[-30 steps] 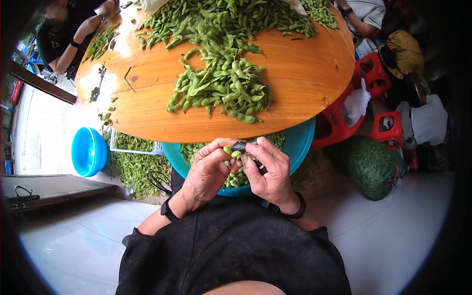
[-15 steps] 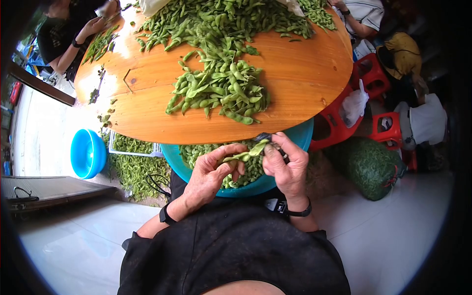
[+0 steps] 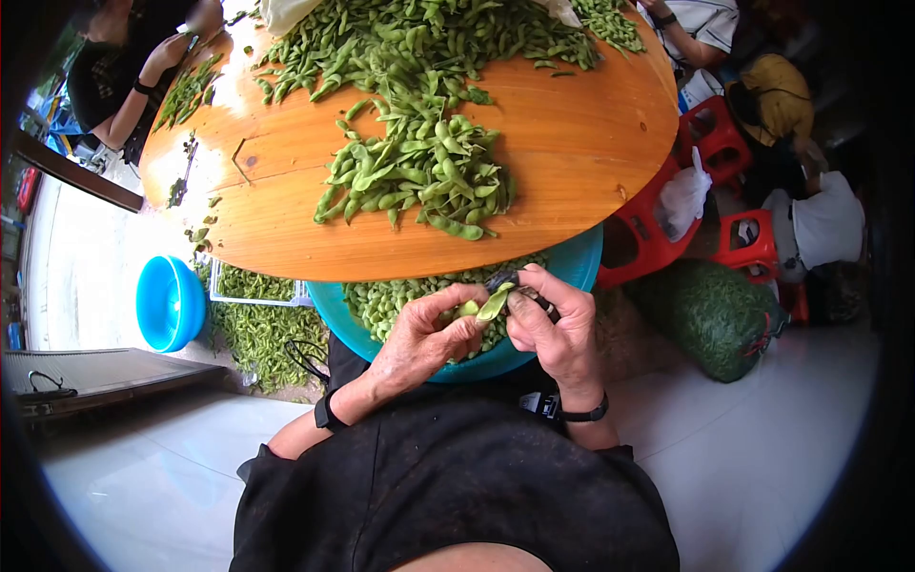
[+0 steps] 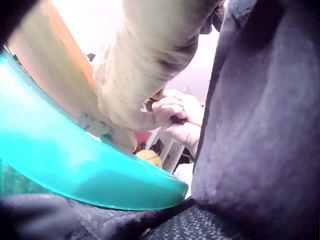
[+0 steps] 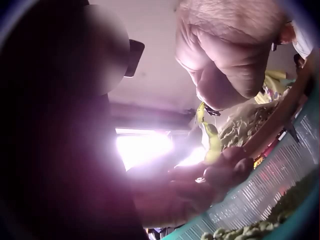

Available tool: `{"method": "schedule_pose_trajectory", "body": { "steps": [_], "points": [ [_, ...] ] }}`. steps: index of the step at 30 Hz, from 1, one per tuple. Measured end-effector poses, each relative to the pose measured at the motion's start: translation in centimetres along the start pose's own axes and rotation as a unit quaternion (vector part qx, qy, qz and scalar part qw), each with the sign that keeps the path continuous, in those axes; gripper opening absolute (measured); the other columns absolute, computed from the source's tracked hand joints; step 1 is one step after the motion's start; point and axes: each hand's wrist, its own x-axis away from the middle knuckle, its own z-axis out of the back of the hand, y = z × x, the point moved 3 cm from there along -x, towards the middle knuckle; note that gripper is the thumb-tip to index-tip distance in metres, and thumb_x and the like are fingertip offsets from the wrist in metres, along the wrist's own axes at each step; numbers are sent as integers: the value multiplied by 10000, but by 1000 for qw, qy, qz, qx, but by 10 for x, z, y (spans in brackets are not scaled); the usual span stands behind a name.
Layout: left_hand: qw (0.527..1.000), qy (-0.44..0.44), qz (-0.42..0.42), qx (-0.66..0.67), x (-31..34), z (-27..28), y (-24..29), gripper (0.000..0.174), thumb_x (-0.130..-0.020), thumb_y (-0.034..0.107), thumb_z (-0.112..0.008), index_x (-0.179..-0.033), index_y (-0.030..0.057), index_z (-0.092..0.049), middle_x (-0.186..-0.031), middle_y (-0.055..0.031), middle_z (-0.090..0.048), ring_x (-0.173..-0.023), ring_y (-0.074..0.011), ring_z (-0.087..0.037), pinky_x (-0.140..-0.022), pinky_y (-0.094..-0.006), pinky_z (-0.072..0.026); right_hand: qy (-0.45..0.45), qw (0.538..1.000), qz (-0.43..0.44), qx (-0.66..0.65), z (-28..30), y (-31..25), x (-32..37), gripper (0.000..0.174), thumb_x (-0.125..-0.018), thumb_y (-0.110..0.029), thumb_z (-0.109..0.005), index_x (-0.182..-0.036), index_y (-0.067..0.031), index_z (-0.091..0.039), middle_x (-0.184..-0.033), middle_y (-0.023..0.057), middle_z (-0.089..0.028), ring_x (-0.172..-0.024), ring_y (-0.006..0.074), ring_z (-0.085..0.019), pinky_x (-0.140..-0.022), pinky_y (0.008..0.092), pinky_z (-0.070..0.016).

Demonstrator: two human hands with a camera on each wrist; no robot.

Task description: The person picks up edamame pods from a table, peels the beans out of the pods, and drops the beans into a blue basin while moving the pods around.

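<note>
Over the teal basin (image 3: 324,329), my left hand (image 3: 424,334) and right hand (image 3: 558,329) pinch a green edamame pod (image 3: 493,305) between them. The pod's right part looks split, with a pale inner side turned up. Something black (image 3: 501,280) covers the right fingertips, and a dark band crosses that hand's fingers. Seen from the right wrist, the pod (image 5: 212,142) stretches from the right hand (image 5: 225,55) above down to the left fingers (image 5: 225,167). In the left wrist view the left hand hides the pod. Shelled beans (image 3: 367,305) lie in the basin below.
A wooden table (image 3: 581,191) carries a large heap of pods (image 3: 419,181). Blue basins (image 3: 170,303) stand on the left, near pods on the floor (image 3: 267,348). On the right are red stools (image 3: 648,229) and a full green net sack (image 3: 710,319). Other people sit around the table.
One second ago the hands were close together round a small piece of pod. They then drew apart with a longer pod stretched between them. Now they are closer again, and the pod looks split.
</note>
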Motion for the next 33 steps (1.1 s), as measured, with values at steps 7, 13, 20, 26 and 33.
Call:
{"method": "schedule_pose_trajectory", "body": {
  "steps": [7, 13, 20, 26, 33],
  "points": [
    [990, 15, -1, -139, 3, -2, 6, 233, -999, 212, -573, -1094, 5, -624, -709, 39, -542, -612, -56, -455, -561, -238, -412, 62, 997, -1, 43, 2, 8, -5, 135, -929, -2, -586, -1031, 78, -622, -775, 10, -541, -559, 48, -495, -479, 218, -376],
    [972, 18, -34, -231, 3, -1, 6, 281, -1029, 243, -503, -1025, -24, -590, -666, -29, -534, -607, -85, -466, -557, -266, -418, 87, 979, 63, 175, 5, 10, -7, 131, -889, 16, -611, -1004, 75, -629, -772, 48, -565, -582, 86, -540, -514, 239, -420],
    [968, 50, -13, -244, 3, -1, 8, 259, -1017, 240, -533, -984, -10, -595, -605, -3, -464, -565, -82, -390, -515, -260, -381, 73, 970, 82, 215, 4, 10, -7, 129, -872, 13, -621, -986, 72, -630, -782, 85, -596, -594, 124, -570, -535, 267, -442],
    [946, 69, -50, -312, 2, 5, 9, 234, -980, 205, -578, -888, -10, -596, -542, -55, -443, -496, -128, -377, -478, -291, -374, 59, 965, 70, 248, 6, 12, -8, 143, -845, 13, -630, -979, 63, -630, -779, 106, -593, -640, 171, -597, -572, 292, -459],
    [916, 58, -69, -392, 2, 4, 11, 167, -947, 154, -594, -905, -7, -606, -563, -170, -470, -467, -277, -409, -485, -335, -405, 44, 963, 91, 250, 5, 16, -9, 112, -854, 30, -615, -959, 68, -618, -770, 86, -560, -609, 154, -555, -542, 278, -433]
  ]
}}
